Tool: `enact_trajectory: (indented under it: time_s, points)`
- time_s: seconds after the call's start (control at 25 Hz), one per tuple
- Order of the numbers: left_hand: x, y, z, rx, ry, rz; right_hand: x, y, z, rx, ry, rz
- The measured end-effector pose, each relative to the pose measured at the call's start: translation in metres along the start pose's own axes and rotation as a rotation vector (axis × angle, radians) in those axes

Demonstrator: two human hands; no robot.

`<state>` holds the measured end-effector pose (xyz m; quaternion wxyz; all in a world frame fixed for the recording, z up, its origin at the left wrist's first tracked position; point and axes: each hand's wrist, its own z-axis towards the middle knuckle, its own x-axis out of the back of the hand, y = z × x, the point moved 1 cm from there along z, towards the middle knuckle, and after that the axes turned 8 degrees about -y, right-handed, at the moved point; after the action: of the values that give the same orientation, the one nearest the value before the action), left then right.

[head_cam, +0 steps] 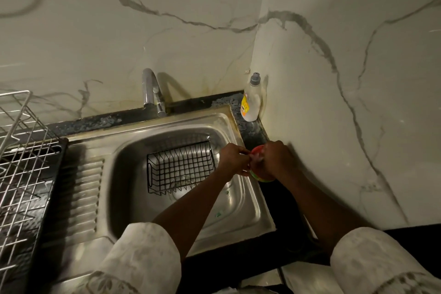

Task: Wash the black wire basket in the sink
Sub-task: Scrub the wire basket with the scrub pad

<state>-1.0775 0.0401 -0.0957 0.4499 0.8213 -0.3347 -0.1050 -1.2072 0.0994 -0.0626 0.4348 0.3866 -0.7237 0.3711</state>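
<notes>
Marble-veined wall panels (167,31) are seen behind and to the right of a steel sink (133,198) set into a dark table (253,126). The black wire basket (181,167) lies in the sink's basin, toward the back, and is touched by neither hand. A tap (152,90) is mounted behind the sink with its spout over the back rim; no running water can be made out. A dish-soap bottle (251,100) is stood at the sink's back right corner, against the wall. A wire dish rack (23,150) is placed left of the sink, beyond the ribbed drainer.

At the sink's right rim, 2 hands are closed on 1 small round tub (257,150) with a red top and a green base. The left hand (235,159) is curled, its fingers pinched at the red top. The right hand (276,160) is wrapped over the tub from the far side. Whether the top is seated or partly lifted cannot be told through the blur.

Preparation is judged to be the step in hand: a cleaning agent or scrubber is probably being got from the tub, and scrubbing is not yet begun. Next, the tub would need to be opened and its contents taken up. 1 hand would then have to be freed to steady the basket, and the tap would have to be turned on.
</notes>
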Motion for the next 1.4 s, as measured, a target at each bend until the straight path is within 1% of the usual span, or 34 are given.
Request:
enact_trajectory:
  time_s: [0.08, 0.2, 0.24, 0.32, 0.36, 0.44, 0.56, 0.6, 0.68, 0.8, 0.88, 0.92, 1.0, 1.04, 1.12, 1.2, 1.24, 1.32, 1.4]
  points:
    - [0.007, -0.004, 0.000, -0.014, 0.022, -0.024, 0.012, -0.001, 0.002, 0.034, 0.059, 0.066]
    - [0.036, -0.014, -0.008, -0.007, 0.098, -0.072, 0.013, -0.023, 0.008, 0.152, 0.164, 0.343]
    - [0.050, -0.020, -0.012, -0.007, 0.134, -0.076, 0.010, -0.035, 0.012, 0.180, 0.150, 0.432]
    - [0.085, -0.035, -0.021, -0.010, 0.238, -0.061, -0.004, -0.066, 0.023, 0.204, 0.037, 0.595]
    - [0.103, -0.046, -0.025, -0.006, 0.287, -0.065, -0.013, -0.083, 0.028, 0.201, -0.024, 0.642]
    - [0.147, -0.075, -0.031, 0.027, 0.386, -0.057, -0.038, -0.118, 0.036, 0.161, -0.084, 0.687]
    - [0.206, -0.120, -0.037, 0.096, 0.586, 0.165, -0.080, -0.158, 0.046, 0.055, -0.086, 0.729]
    - [0.224, -0.134, -0.036, 0.120, 0.653, 0.197, -0.097, -0.172, 0.053, 0.037, -0.079, 0.740]
    - [0.249, -0.161, -0.027, 0.108, 0.727, 0.225, -0.130, -0.195, 0.067, 0.012, -0.058, 0.796]
    - [0.264, -0.189, -0.001, 0.069, 0.680, 0.281, -0.182, -0.226, 0.094, -0.021, -0.005, 0.907]
    - [0.266, -0.202, 0.019, 0.030, 0.618, 0.281, -0.207, -0.239, 0.109, -0.007, 0.098, 0.957]
    - [0.267, -0.210, 0.028, 0.000, 0.600, 0.244, -0.217, -0.244, 0.116, 0.018, 0.156, 0.975]
    - [0.266, -0.223, 0.043, -0.044, 0.629, 0.168, -0.227, -0.253, 0.125, 0.106, 0.273, 0.946]
    - [0.267, -0.229, 0.050, -0.051, 0.650, 0.176, -0.230, -0.258, 0.130, 0.161, 0.319, 0.892]
    - [0.266, -0.231, 0.059, -0.068, 0.667, 0.280, -0.236, -0.271, 0.136, 0.274, 0.354, 0.747]
    - [0.261, -0.219, 0.054, -0.088, 0.711, 0.287, -0.243, -0.277, 0.138, 0.355, 0.374, 0.641]
    - [0.258, -0.214, 0.052, -0.103, 0.705, 0.310, -0.241, -0.273, 0.138, 0.374, 0.390, 0.605]
    - [0.255, -0.208, 0.047, -0.084, 0.659, 0.424, -0.232, -0.251, 0.141, 0.338, 0.425, 0.555]
    - [0.259, -0.202, 0.043, -0.004, 0.627, 0.426, -0.217, -0.215, 0.147, 0.188, 0.488, 0.514]
